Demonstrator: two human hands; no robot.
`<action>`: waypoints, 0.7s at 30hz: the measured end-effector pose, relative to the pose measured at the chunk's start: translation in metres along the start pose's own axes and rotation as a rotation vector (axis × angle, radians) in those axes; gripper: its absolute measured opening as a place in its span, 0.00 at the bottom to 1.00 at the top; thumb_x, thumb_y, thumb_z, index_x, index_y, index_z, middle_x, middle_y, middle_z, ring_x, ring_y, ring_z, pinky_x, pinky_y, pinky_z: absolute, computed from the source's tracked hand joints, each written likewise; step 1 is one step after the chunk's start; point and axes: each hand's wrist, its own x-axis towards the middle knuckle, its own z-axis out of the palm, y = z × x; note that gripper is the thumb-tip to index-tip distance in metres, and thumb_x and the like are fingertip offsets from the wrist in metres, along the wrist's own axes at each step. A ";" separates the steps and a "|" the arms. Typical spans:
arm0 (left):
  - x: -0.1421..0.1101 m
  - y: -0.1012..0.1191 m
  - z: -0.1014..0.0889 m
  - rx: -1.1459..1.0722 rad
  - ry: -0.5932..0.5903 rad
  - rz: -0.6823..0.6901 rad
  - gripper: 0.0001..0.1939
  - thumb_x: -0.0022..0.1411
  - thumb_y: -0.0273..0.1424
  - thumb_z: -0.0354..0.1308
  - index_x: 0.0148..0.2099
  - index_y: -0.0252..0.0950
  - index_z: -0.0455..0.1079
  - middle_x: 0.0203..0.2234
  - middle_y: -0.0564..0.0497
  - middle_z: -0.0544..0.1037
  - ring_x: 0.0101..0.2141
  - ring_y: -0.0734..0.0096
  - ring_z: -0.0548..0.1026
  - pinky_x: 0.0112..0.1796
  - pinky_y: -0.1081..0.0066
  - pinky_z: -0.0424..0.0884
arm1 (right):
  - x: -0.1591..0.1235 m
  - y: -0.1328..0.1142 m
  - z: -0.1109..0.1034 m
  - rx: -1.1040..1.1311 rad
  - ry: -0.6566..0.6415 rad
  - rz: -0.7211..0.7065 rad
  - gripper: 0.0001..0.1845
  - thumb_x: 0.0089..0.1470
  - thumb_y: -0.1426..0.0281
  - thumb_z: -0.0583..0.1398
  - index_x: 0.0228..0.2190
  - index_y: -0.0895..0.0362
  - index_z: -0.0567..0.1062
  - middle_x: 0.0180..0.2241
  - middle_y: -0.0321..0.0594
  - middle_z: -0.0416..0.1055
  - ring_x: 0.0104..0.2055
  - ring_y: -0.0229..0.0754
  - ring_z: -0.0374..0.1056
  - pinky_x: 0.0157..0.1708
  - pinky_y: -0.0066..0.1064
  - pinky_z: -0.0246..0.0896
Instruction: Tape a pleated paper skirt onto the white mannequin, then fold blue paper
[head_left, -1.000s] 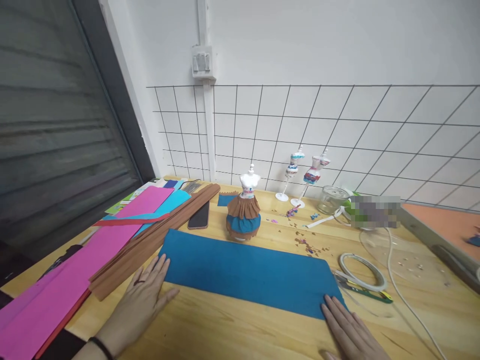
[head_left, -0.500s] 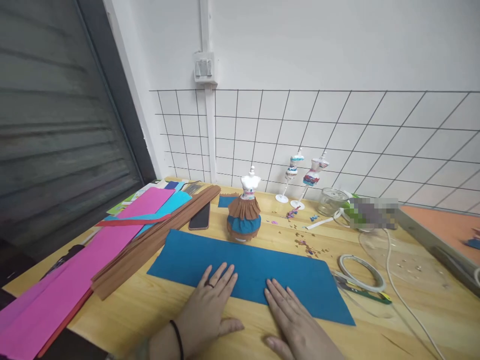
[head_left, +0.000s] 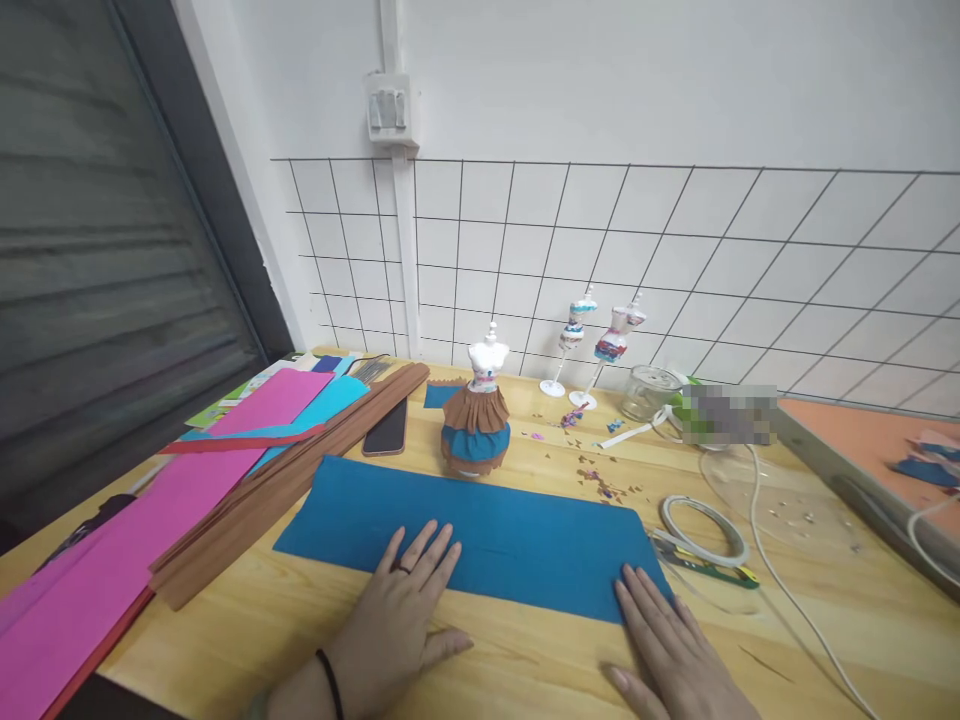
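Observation:
A long piece of blue crepe paper (head_left: 480, 530) lies flat on the wooden table in front of me. My left hand (head_left: 409, 600) rests open on its near edge, left of the middle, fingers stretched out and thumb pointing right. Flat over the sheet's near right corner lies my right hand (head_left: 667, 640), open, its fingertips on the paper. Just behind the sheet stands a small white dress form (head_left: 487, 360) wearing a ruffled skirt (head_left: 476, 430) in brown and blue layers. Neither hand grips anything.
Pink paper (head_left: 172, 510), brown pleated paper (head_left: 300, 470) and a phone (head_left: 385, 428) lie left. Two small dress forms (head_left: 576, 325) stand by the wire grid. Right are a glass jar (head_left: 651, 394), a tape roll (head_left: 705, 530), a cutter (head_left: 712, 566), a white cord (head_left: 787, 600) and paper scraps (head_left: 600, 480).
My right hand has slid right along the blue paper to its near right corner. The left hand stays on the near edge. The whole view has shifted slightly.

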 end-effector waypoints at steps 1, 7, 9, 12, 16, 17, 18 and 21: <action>0.000 0.000 0.000 0.006 0.003 0.000 0.34 0.60 0.50 0.37 0.63 0.39 0.38 0.60 0.47 0.52 0.59 0.59 0.50 0.55 0.56 0.47 | 0.005 -0.006 -0.002 0.024 -0.004 -0.006 0.35 0.55 0.53 0.47 0.48 0.72 0.68 0.52 0.62 0.56 0.51 0.62 0.58 0.42 0.50 0.63; 0.001 0.002 -0.002 0.023 0.030 0.004 0.34 0.59 0.50 0.38 0.63 0.40 0.41 0.59 0.46 0.55 0.58 0.60 0.52 0.54 0.58 0.49 | 0.064 -0.061 -0.023 0.287 -0.071 -0.156 0.33 0.57 0.56 0.47 0.55 0.69 0.59 0.57 0.58 0.48 0.57 0.57 0.48 0.50 0.49 0.55; 0.002 0.002 -0.002 0.021 0.034 0.007 0.34 0.59 0.51 0.38 0.63 0.40 0.42 0.59 0.47 0.56 0.57 0.60 0.54 0.54 0.58 0.50 | 0.080 -0.072 -0.026 0.365 -0.099 -0.192 0.35 0.56 0.55 0.47 0.55 0.69 0.57 0.57 0.57 0.45 0.58 0.57 0.46 0.51 0.49 0.53; 0.002 0.002 -0.001 0.024 0.044 0.015 0.34 0.59 0.50 0.38 0.63 0.40 0.42 0.59 0.47 0.56 0.57 0.60 0.54 0.54 0.59 0.50 | 0.086 -0.076 -0.023 0.411 -0.127 -0.204 0.36 0.56 0.53 0.45 0.56 0.68 0.56 0.57 0.56 0.46 0.58 0.57 0.46 0.51 0.49 0.52; 0.002 0.001 0.000 0.050 0.049 0.018 0.34 0.59 0.50 0.38 0.63 0.39 0.41 0.58 0.46 0.56 0.57 0.60 0.54 0.54 0.59 0.50 | 0.067 -0.061 -0.009 0.325 -0.069 -0.194 0.35 0.56 0.55 0.47 0.56 0.66 0.55 0.56 0.57 0.49 0.57 0.58 0.50 0.49 0.48 0.58; 0.002 0.001 0.001 0.056 0.047 0.018 0.34 0.60 0.50 0.38 0.63 0.38 0.40 0.59 0.46 0.56 0.57 0.60 0.54 0.54 0.59 0.49 | 0.059 -0.055 -0.004 0.297 -0.028 -0.177 0.35 0.56 0.55 0.48 0.58 0.65 0.51 0.56 0.57 0.49 0.57 0.57 0.51 0.48 0.48 0.59; 0.002 0.000 0.002 0.061 0.046 0.019 0.34 0.60 0.50 0.38 0.63 0.39 0.40 0.59 0.46 0.55 0.57 0.60 0.54 0.54 0.59 0.49 | 0.051 -0.048 0.000 0.275 0.007 -0.157 0.36 0.56 0.56 0.48 0.59 0.64 0.46 0.56 0.57 0.50 0.56 0.57 0.52 0.47 0.48 0.61; 0.001 -0.001 0.004 0.070 0.039 0.027 0.34 0.60 0.49 0.37 0.63 0.38 0.38 0.59 0.47 0.54 0.58 0.61 0.53 0.54 0.59 0.49 | 0.025 -0.027 0.011 0.220 0.070 -0.078 0.41 0.56 0.56 0.50 0.59 0.61 0.34 0.55 0.57 0.53 0.55 0.57 0.55 0.44 0.49 0.64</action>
